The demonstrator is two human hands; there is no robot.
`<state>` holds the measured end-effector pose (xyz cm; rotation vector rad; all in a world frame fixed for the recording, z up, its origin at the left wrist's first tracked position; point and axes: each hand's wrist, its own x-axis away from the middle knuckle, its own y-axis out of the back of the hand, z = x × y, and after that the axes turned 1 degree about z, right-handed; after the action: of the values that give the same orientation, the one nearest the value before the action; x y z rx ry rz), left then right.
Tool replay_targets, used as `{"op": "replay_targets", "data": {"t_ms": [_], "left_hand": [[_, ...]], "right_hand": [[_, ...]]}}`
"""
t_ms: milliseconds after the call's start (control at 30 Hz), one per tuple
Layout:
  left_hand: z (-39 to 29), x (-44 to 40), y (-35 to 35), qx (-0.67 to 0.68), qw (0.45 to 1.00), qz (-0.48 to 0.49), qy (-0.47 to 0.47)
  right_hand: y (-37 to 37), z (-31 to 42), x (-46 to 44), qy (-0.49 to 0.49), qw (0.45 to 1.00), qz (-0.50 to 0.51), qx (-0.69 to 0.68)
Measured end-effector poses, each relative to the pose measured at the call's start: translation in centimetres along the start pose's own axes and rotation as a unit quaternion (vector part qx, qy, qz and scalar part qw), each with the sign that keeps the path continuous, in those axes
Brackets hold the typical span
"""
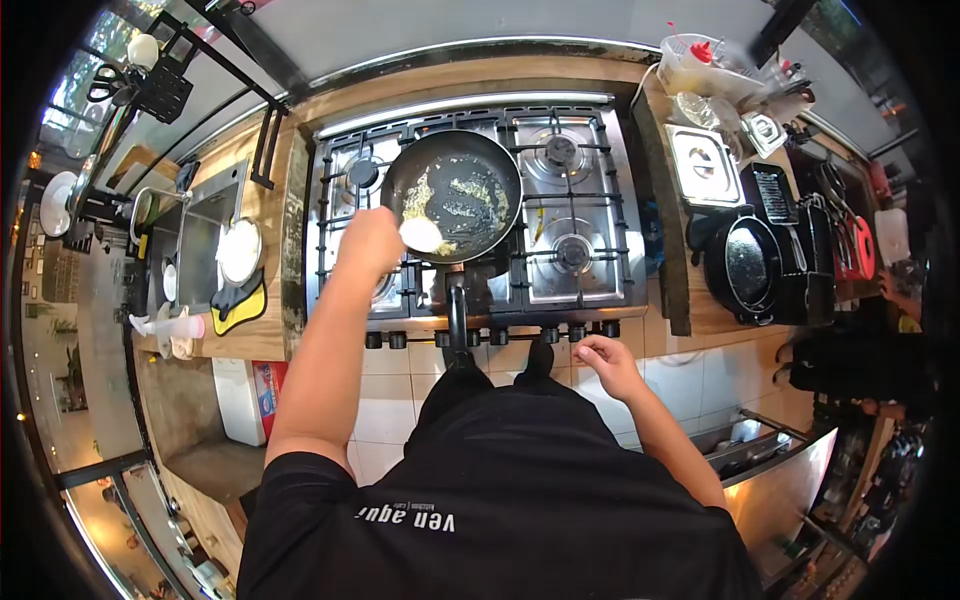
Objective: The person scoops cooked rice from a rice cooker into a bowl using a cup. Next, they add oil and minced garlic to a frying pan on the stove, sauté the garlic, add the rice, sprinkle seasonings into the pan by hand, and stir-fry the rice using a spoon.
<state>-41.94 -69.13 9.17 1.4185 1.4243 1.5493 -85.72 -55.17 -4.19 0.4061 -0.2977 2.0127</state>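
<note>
A dark frying pan (pixel 480 165) sits on the left part of the gas stove (pixel 630 250), its black handle pointing toward me. Small pale chopped bits (pixel 480 192) lie scattered in the pan. Over the pan's lower left edge, my left hand (pixel 372 240) is closed round a utensil with a white rounded head (pixel 421 235); its handle is hidden in the fist. My right hand (pixel 608 362) is off the stove's front edge near the knobs, holding nothing, its fingers partly curled and apart.
Left of the stove are a sink (pixel 205 225), a white plate (pixel 240 251) and a yellow-black cloth (pixel 240 303). To the right stand a black pot (pixel 748 262), a steel lidded container (pixel 703 165) and a plastic tub (pixel 690 72). Another person's hand (pixel 903 292) shows at far right.
</note>
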Motion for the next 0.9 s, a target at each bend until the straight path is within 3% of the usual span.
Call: {"op": "replay_targets", "data": {"t_ms": [33,100,167,267,300,400,433,500,600,633,700,800,900], "left_hand": [[0.5,-0.5,1.5,0.008,1.0,0.003,0.029],[2.5,-4.7,-0.6,-0.022,0.998,-0.054,-0.024],[0.1,-5.3,-2.8,0.056,0.989,-0.12,-0.065],[-0.6,-1.7,-4.3,0.016,0.964,-0.052,-0.259],[-0.2,0.5,-1.8,-0.004,0.969,0.0,-0.245],[2.4,-1.2,0.9,0.046,0.985,0.004,-0.168],[3.4,-3.7,0.4,0.022,0.981,-0.033,-0.187],[3.2,-6.9,-0.1,-0.01,0.978,-0.099,-0.182],[1.4,-6.0,0.2,-0.016,0.966,-0.066,-0.248],[1.8,-5.1,0.4,-0.029,0.961,-0.04,-0.272],[3.3,-2.9,2.3,-0.051,0.963,0.0,-0.263],[6.4,-6.2,1.8,-0.064,0.963,-0.053,-0.258],[3.0,-7.7,1.4,0.0,0.964,-0.076,-0.254]], "right_hand": [[-0.8,-0.7,-0.4,-0.001,1.0,-0.006,0.0],[-4.4,-0.5,-2.7,-0.007,0.986,-0.018,-0.167],[-9.6,2.5,-4.9,-0.057,0.963,0.017,-0.262],[-15.1,3.8,-7.2,-0.158,0.949,0.083,-0.258],[-16.3,4.4,-7.4,-0.194,0.94,0.091,-0.265],[-20.0,5.7,-7.7,-0.176,0.926,0.09,-0.322],[-21.2,4.5,-8.9,-0.164,0.93,0.074,-0.322],[-22.7,6.6,-10.5,-0.185,0.951,-0.024,-0.247],[-23.0,8.1,-13.4,-0.152,0.976,-0.12,-0.101],[-23.3,8.5,-12.7,-0.148,0.976,-0.126,-0.097],[-25.3,7.9,-10.1,-0.18,0.951,-0.058,-0.244],[-26.5,7.2,-7.2,-0.203,0.947,-0.035,-0.245],[-26.5,6.1,-9.5,-0.157,0.961,-0.055,-0.222]]}}
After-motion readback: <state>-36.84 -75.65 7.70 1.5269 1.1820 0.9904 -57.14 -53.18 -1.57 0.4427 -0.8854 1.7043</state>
